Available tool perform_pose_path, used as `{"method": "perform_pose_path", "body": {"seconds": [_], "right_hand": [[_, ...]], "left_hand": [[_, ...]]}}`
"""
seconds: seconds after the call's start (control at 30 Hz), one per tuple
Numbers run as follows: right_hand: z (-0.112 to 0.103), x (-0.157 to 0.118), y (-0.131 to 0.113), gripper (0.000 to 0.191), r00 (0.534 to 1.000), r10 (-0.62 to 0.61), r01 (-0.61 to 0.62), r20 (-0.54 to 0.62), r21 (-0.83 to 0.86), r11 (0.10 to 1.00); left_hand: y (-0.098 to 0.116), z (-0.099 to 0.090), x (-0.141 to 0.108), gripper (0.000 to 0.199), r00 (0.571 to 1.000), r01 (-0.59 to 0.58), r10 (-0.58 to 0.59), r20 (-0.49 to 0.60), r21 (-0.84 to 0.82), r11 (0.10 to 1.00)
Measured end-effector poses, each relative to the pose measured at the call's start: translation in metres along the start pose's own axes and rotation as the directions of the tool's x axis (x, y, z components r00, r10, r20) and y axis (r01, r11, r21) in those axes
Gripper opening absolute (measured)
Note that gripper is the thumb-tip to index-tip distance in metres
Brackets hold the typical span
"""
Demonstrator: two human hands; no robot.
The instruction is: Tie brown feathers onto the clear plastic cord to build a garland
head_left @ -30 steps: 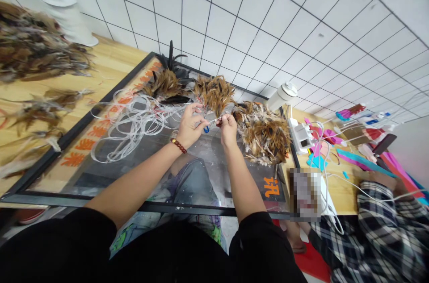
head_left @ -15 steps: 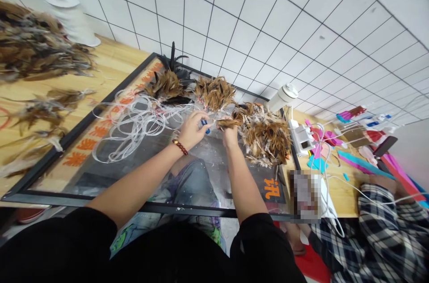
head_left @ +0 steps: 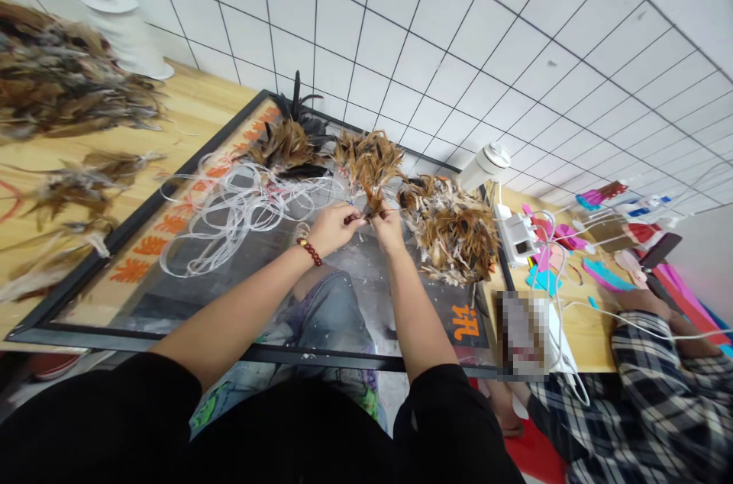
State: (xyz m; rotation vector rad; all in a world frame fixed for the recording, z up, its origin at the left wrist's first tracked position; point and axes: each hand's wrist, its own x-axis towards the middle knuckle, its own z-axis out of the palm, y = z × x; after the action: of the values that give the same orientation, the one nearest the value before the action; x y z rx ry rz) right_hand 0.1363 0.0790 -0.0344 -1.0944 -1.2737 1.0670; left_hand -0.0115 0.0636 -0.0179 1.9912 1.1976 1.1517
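My right hand [head_left: 389, 229] is closed on the base of a small brown feather bunch [head_left: 373, 198], whose tips point up. Close beside it, my left hand [head_left: 337, 227] is pinched at the same base, with a bit of blue showing behind its fingers; what exactly it grips is too small to tell. Beyond my hands lie a brown feather pile [head_left: 369, 156] and a brown and black one [head_left: 289, 148]. A larger brown and white feather pile [head_left: 455, 228] sits to the right. Loops of clear cord [head_left: 229, 213] spread at the left.
A black-framed glass panel [head_left: 172, 346] lies under everything. Feathers [head_left: 62, 79] and a white spool [head_left: 123, 30] are at the left. A white bottle [head_left: 485, 163], power adapters [head_left: 515, 236] and cables stand right. A person's plaid sleeve [head_left: 641, 339] is at the right edge.
My hands have come together. The feather bunch in my right hand has turned from lying sideways to pointing up. The blue object at my left hand is now mostly hidden.
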Motion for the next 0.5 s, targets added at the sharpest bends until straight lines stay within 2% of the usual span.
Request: {"method": "perform_pose_path", "body": {"seconds": [0.1, 0.2, 0.27, 0.37, 0.5], "right_hand": [[0.001, -0.001, -0.002, 0.025, 0.999, 0.026, -0.025, -0.03, 0.017, 1.0], [0.001, -0.002, -0.005, 0.031, 0.998, 0.04, -0.039, -0.056, 0.012, 0.999], [0.001, -0.002, -0.007, 0.032, 0.998, 0.037, -0.037, -0.043, -0.007, 0.999], [0.003, -0.003, -0.006, 0.034, 1.0, 0.031, -0.031, 0.001, -0.008, 1.0], [0.005, -0.005, -0.003, 0.034, 0.999, -0.009, 0.01, 0.037, -0.043, 0.999]], "left_hand": [[-0.002, -0.003, 0.003, 0.016, 0.992, 0.102, -0.106, -0.068, -0.068, 0.993], [-0.007, -0.007, 0.008, 0.019, 0.96, 0.223, -0.247, -0.128, -0.176, 0.959], [-0.01, -0.008, 0.009, 0.019, 0.944, 0.263, -0.297, -0.145, -0.212, 0.941], [-0.011, -0.007, 0.009, 0.015, 0.951, 0.247, -0.276, -0.141, -0.189, 0.95], [-0.007, -0.004, 0.005, 0.014, 0.986, 0.145, -0.15, -0.071, -0.067, 0.987]]}}
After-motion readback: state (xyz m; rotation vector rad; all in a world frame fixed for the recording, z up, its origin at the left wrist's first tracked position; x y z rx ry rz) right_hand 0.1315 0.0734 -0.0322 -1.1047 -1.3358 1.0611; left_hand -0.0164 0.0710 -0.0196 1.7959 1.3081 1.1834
